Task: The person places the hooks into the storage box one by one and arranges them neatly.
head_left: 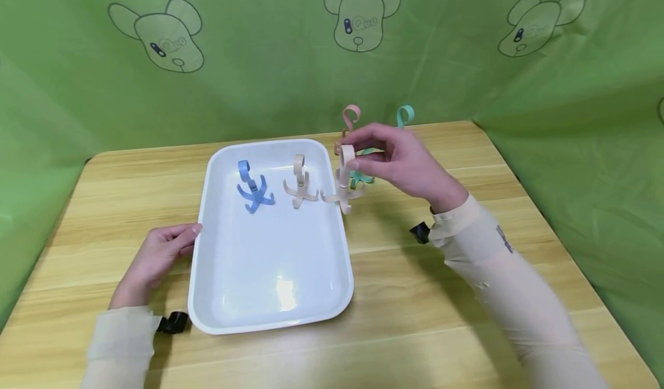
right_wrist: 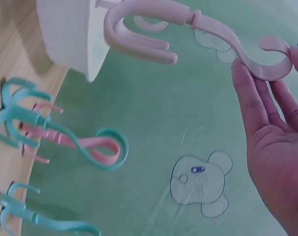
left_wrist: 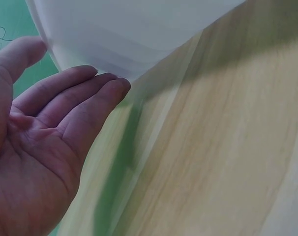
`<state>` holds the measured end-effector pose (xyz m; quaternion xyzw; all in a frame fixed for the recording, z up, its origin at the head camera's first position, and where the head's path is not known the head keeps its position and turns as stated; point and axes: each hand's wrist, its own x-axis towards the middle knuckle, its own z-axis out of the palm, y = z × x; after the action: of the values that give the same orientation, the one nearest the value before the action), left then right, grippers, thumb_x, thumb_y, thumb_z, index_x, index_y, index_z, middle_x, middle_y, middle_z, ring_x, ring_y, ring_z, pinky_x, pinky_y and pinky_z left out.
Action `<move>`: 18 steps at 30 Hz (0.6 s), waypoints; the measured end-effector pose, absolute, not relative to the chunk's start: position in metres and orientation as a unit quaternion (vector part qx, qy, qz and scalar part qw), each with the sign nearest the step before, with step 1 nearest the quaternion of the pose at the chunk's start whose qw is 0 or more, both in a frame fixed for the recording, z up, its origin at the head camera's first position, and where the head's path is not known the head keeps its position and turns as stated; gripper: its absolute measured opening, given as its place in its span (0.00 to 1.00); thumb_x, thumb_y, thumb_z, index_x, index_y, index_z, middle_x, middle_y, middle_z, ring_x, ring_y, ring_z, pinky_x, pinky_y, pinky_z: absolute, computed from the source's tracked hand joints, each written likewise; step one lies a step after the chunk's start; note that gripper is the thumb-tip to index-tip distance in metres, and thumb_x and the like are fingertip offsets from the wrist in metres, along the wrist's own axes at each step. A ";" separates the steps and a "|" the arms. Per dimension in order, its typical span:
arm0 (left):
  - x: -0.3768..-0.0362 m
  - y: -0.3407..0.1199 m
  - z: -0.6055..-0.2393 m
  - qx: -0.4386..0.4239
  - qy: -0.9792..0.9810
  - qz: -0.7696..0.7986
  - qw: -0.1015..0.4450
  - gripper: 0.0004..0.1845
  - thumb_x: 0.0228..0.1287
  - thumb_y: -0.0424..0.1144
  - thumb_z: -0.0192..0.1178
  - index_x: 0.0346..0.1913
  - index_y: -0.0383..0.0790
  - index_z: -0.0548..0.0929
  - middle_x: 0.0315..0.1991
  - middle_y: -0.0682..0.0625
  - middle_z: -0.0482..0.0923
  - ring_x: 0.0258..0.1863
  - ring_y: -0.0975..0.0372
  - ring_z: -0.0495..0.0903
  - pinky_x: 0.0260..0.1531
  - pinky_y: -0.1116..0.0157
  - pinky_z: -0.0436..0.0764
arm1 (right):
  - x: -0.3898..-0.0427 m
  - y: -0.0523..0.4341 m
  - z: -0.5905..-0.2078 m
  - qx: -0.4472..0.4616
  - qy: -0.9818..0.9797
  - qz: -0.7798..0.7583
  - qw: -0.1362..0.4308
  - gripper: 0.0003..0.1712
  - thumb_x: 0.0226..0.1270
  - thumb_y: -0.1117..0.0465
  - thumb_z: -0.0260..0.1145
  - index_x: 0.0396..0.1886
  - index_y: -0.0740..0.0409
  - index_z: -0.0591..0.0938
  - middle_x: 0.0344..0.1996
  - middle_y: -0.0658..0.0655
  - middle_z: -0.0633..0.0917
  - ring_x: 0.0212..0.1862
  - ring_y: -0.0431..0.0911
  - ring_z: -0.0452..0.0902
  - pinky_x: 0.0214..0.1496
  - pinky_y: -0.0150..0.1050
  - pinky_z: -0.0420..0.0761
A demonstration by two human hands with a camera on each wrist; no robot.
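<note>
Right hand (head_left: 404,167) up over the table's far half, fingertips pinched on the top loop of a beige hook (head_left: 344,181), long axis upright, prongs hanging just above the white tray's (head_left: 270,314) right rim near its far right corner. Blue hook (head_left: 252,190) and second beige hook (head_left: 300,187) standing inside the tray's far end. Pink hook (head_left: 350,117) and teal hook (head_left: 404,115) waiting behind the hand near the table's far edge. Left hand (head_left: 155,256) resting against the tray's left rim, clearly the farther hand from the held hook.

Left wrist view: fingers (left_wrist: 90,105) relaxed and nearly straight, tips touching the tray's white outer wall (left_wrist: 129,29), gripping nothing.

Right wrist view: fingers (right_wrist: 259,105) closed around the beige hook's loop (right_wrist: 267,61), stem running away from the palm towards the tray's corner (right_wrist: 70,34), prongs right at that rim. Teal and pink hooks (right_wrist: 65,142) lying tangled on the wood beyond.
</note>
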<state>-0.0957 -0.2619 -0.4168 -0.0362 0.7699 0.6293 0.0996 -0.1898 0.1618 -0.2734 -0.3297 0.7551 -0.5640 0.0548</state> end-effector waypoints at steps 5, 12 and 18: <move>-0.096 -0.262 -0.417 -0.033 0.767 0.633 0.101 0.28 0.74 0.46 0.56 0.59 0.19 0.73 0.49 0.49 0.83 0.44 0.67 0.83 0.46 0.69 0.82 | -0.188 0.147 -0.274 -0.337 0.752 -0.561 0.080 0.18 0.62 0.74 0.69 0.52 0.70 0.80 0.49 0.60 0.81 0.51 0.51 0.79 0.51 0.42 0.83; -0.095 -0.263 -0.417 -0.034 0.767 0.633 0.100 0.28 0.74 0.46 0.57 0.58 0.20 0.75 0.47 0.52 0.84 0.43 0.66 0.84 0.45 0.69 0.82 | -0.185 0.128 -0.273 -0.359 0.743 -0.555 0.106 0.17 0.62 0.71 0.70 0.52 0.67 0.81 0.49 0.59 0.81 0.51 0.49 0.79 0.53 0.42 0.82; -0.095 -0.261 -0.417 -0.033 0.768 0.633 0.098 0.27 0.74 0.46 0.57 0.58 0.20 0.75 0.46 0.52 0.85 0.43 0.66 0.84 0.45 0.69 0.82 | -0.185 0.112 -0.272 -0.377 0.732 -0.554 0.125 0.17 0.62 0.71 0.70 0.51 0.68 0.81 0.48 0.58 0.82 0.51 0.48 0.79 0.53 0.42 0.82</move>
<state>-0.0947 -0.2611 -0.4167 -0.0334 0.7675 0.6327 0.0977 -0.1850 0.1123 -0.2721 -0.3770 0.7315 -0.5543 0.1245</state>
